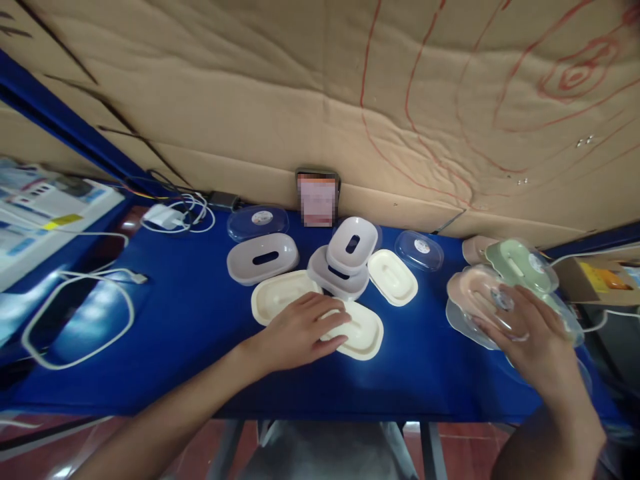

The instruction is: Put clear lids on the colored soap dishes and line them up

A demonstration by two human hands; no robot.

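My left hand (300, 330) lies on a cream oval tray (363, 331) near the front of the blue table (200, 333), fingers spread over its left end. Another cream tray (280, 295) sits just left of it. My right hand (530, 340) rests on a clear lid (470, 327) covering a pink oval dish (473, 290) at the right. A green dish (520, 265) lies just behind it. Whether either hand grips its object is unclear.
Grey slotted lids (263, 258) (351, 244) and a third cream tray (393, 277) lie mid-table, with clear lids (257, 221) (419, 249) behind. A phone (317, 198) leans on the cardboard wall. White cables (75, 313) and a charger (163, 217) lie left.
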